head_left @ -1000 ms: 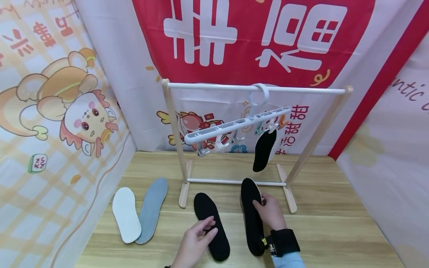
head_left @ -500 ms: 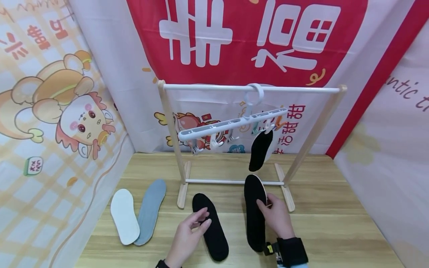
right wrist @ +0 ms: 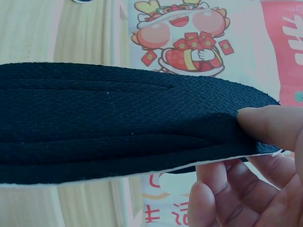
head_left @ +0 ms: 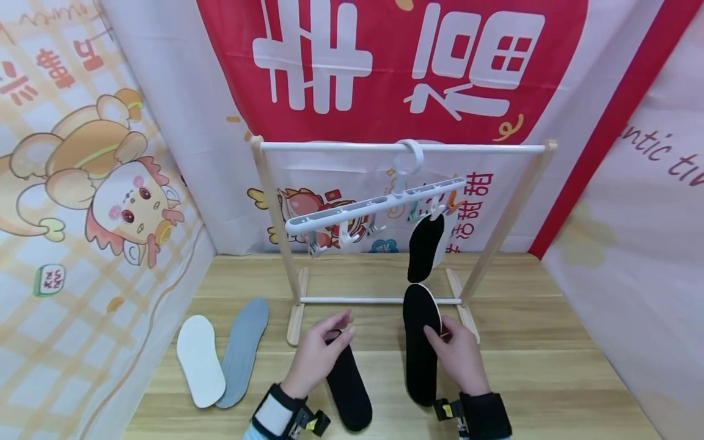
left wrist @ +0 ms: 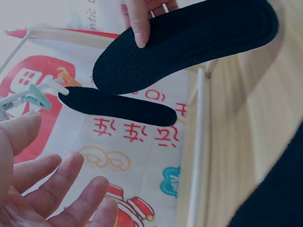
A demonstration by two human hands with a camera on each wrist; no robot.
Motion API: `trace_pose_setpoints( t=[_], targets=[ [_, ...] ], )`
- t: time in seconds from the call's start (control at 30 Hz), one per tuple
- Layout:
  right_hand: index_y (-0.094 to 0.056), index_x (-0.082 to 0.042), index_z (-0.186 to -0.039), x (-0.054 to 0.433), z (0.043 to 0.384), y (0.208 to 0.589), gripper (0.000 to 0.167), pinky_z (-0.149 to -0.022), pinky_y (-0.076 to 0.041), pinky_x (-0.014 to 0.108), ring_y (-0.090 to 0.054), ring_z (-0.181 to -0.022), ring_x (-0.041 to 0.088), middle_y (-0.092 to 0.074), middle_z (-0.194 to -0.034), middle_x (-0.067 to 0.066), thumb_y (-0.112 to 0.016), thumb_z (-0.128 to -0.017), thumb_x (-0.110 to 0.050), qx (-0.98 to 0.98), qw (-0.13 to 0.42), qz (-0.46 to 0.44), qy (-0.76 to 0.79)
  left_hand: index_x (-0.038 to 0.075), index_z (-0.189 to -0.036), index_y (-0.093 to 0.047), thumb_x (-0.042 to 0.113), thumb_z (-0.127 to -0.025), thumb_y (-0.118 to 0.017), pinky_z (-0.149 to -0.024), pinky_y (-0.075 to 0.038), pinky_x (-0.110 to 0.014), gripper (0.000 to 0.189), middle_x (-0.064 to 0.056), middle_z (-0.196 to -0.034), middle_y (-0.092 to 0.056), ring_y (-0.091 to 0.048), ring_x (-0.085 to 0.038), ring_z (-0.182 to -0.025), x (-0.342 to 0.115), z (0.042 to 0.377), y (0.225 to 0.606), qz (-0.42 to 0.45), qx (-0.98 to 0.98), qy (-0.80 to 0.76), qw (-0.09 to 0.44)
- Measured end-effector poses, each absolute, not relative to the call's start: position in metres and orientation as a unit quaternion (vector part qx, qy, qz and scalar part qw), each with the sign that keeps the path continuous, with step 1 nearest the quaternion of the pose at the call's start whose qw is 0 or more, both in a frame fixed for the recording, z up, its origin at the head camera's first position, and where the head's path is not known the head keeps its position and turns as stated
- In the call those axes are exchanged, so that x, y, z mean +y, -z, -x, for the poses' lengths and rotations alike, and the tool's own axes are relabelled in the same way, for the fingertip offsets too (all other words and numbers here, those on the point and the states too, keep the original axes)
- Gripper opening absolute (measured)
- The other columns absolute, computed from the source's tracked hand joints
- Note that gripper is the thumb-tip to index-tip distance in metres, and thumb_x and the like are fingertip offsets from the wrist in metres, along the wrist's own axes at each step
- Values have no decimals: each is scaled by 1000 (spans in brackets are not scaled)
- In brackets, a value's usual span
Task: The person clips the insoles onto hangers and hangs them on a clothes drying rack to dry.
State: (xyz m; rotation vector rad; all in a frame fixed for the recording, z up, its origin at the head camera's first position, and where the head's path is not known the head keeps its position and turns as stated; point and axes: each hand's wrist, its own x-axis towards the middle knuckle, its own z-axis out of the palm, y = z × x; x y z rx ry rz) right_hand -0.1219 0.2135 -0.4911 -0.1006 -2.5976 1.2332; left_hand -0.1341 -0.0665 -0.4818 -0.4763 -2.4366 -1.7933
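My right hand (head_left: 459, 354) pinches a black insole (head_left: 421, 360) by its side edge, thumb on the dark face and fingers behind. In the right wrist view the insole (right wrist: 104, 123) shows a thin white rim. My left hand (head_left: 319, 354) is in the air over another black insole (head_left: 350, 391) that lies on the table. Its fingers (left wrist: 71, 175) are spread loosely, holding nothing. From the grey clip hanger (head_left: 374, 205) a further black insole (head_left: 426, 247) hangs by a white clip (head_left: 437, 209), just beyond the one in my right hand.
A white insole (head_left: 200, 360) and a grey insole (head_left: 244, 351) lie overlapping on the left of the wooden table (head_left: 528, 366). The rack (head_left: 473, 148), with wooden posts and white bars, carries the hanger. Several unused clips (head_left: 346, 234) dangle from its left half. Printed cloth surrounds the table.
My right hand has raised its insole off the table, towards the hanger. My left hand has moved up and forward from beside the lying black insole. The head view has shifted slightly.
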Motion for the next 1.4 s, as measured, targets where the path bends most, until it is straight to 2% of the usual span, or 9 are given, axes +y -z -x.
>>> trace_pose_setpoints(
  t=[0.13,0.3,0.43,0.67,0.8,0.97,1.1,1.2,1.4],
  targets=[
    [-68,-9,-87,217,123,488,10,-63,-48,29,-58,-68,14,-64,-73,0,-71,-93,-17,-895,133,39,-424,12,-137,-59,39,-96,-65,-90,-53,-30,49,-2,-122,-67,-62,-16,-110,-58,155,469,170,-800,575,19],
    [-70,-8,-91,220,126,483,13,-63,-48,29,-58,-69,15,-65,-75,1,-70,-95,-20,-895,128,39,-426,10,-135,-59,33,-97,-66,-89,-53,-26,45,-4,-121,-67,-62,-16,-110,-47,184,454,190,-783,592,14],
    [-70,-8,-92,223,130,480,13,-63,-48,29,-58,-71,15,-64,-77,1,-69,-95,-20,-892,130,34,-432,8,-134,-60,28,-97,-67,-89,-53,-27,43,-5,-121,-67,-62,-17,-109,-38,201,439,198,-780,594,18],
    [-69,-8,-92,225,142,475,12,-64,-48,29,-57,-73,17,-63,-80,4,-68,-95,-18,-891,153,6,-427,9,-136,-59,34,-97,-65,-94,-52,-30,46,-5,-126,-65,-62,-14,-110,-20,232,424,212,-797,565,14],
    [-67,-8,-88,225,148,473,13,-65,-48,31,-57,-73,17,-62,-79,5,-68,-95,-18,-891,156,0,-426,8,-138,-57,33,-97,-66,-94,-51,-31,49,-9,-131,-62,-61,-18,-114,-10,247,417,233,-785,574,26],
    [-64,-9,-82,226,155,470,18,-63,-45,31,-54,-69,18,-60,-74,4,-67,-96,-19,-894,147,7,-424,10,-140,-56,34,-96,-67,-94,-51,-28,51,-5,-136,-60,-60,-20,-119,6,260,406,228,-782,580,30],
    [-61,-8,-78,227,161,466,22,-61,-43,31,-52,-66,19,-57,-71,5,-67,-96,-19,-895,146,7,-421,10,-138,-57,29,-95,-69,-93,-52,-29,49,-8,-133,-62,-59,-21,-120,18,268,395,214,-774,594,34],
    [-59,-8,-77,228,166,463,23,-61,-43,31,-51,-66,19,-57,-71,5,-68,-96,-19,-897,156,-2,-414,8,-137,-58,22,-94,-71,-91,-54,-31,48,-13,-128,-64,-60,-25,-118,25,273,388,233,-766,596,63],
    [-61,-9,-78,230,173,460,21,-63,-46,33,-55,-68,18,-60,-73,4,-69,-95,-18,-899,162,-10,-407,14,-140,-56,26,-91,-74,-86,-55,-33,54,-10,-129,-63,-61,-25,-115,39,280,387,266,-744,608,69]
  ],
)
